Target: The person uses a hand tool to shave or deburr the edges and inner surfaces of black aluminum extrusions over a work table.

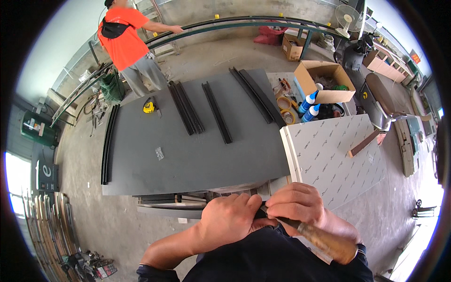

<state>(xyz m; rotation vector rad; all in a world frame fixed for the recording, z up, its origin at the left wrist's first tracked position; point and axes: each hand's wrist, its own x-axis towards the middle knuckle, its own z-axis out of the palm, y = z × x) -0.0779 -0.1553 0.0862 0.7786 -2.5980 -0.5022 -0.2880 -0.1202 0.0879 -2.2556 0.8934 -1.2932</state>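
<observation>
Close to my body, just off the near edge of the dark grey panel (188, 169), my two hands meet. The fingers of my left hand (230, 214) are closed round a small black piece (260, 212), most of which they hide. My right hand (298, 204) grips a tool with a thick, worn wooden handle (331, 242) that slants back toward my right forearm. Its dark shank runs under my fingers to the black piece; the tip is hidden, so its exact kind cannot be told.
Black channel strips (217, 113), a yellow tape measure (149, 107) and a small clear packet (159, 153) lie on the panel. At right are a patterned board (336, 152), blue bottles (310, 113) and a cardboard box (334, 96). A co-worker in orange (123, 40) stands beyond, touching a long rail.
</observation>
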